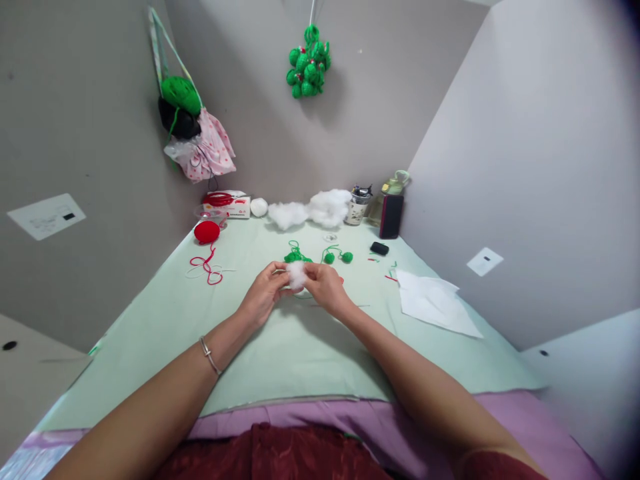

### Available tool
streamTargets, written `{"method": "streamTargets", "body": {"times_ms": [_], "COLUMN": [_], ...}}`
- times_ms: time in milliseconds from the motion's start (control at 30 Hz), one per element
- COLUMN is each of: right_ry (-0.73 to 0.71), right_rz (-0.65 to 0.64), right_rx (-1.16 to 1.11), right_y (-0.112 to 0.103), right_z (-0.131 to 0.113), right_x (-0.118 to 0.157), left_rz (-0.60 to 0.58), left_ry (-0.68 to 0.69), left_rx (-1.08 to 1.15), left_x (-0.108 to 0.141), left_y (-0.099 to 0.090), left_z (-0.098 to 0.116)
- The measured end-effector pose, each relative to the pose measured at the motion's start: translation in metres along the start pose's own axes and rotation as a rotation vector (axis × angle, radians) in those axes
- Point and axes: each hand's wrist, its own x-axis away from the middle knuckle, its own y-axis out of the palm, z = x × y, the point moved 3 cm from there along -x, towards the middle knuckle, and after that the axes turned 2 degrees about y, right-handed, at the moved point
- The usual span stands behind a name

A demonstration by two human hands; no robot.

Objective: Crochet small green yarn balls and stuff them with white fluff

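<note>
A small tuft of white stuffing [297, 275] sits between my two hands, just above the pale green cloth [280, 360]. My left hand [267, 291] pinches its left side with thumb and fingers. On the other side, my right hand [325, 285] has its fingers closed on the same tuft. Right behind them lies a green crocheted piece [296, 256] with loose yarn, partly hidden by the hands. Two small green crocheted balls [347, 257] with yarn tails rest a little to the right of it. A bit of something red shows beside my right hand.
Clumps of white stuffing [330, 208] lie along the back wall. At the left are a red yarn ball [207, 232] and scissors [220, 199] on a box. A phone [391, 217] leans at the back right, with white sheets [435, 301] nearer. Green crocheted pieces [309, 63] hang above.
</note>
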Motion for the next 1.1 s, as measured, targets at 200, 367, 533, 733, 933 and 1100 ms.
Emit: {"method": "streamTargets", "body": {"times_ms": [200, 367, 533, 733, 933, 1100], "right_ry": [-0.042, -0.059, -0.051, 0.038, 0.064, 0.031], "right_rz": [-0.023, -0.053, -0.101, -0.147, -0.145, -0.078], "right_rx": [0.130, 0.145, 0.044, -0.192, -0.236, -0.152], "right_y": [0.004, 0.007, 0.015, 0.015, 0.008, 0.004], "right_z": [-0.013, -0.020, -0.017, -0.012, -0.010, -0.011], "right_x": [0.008, 0.011, 0.010, 0.002, 0.003, 0.003], "left_rz": [0.052, 0.119, 0.144, 0.097, 0.011, 0.013], "left_ry": [0.020, 0.109, 0.219, 0.303, 0.271, 0.227], "left_rx": [-0.043, -0.137, -0.242, -0.273, -0.264, -0.265], "left_x": [-0.003, -0.007, -0.012, -0.003, 0.005, 0.005], "left_y": [-0.003, -0.009, -0.012, -0.007, -0.002, -0.003], "left_z": [-0.001, -0.004, -0.003, 0.009, 0.014, 0.013]}}
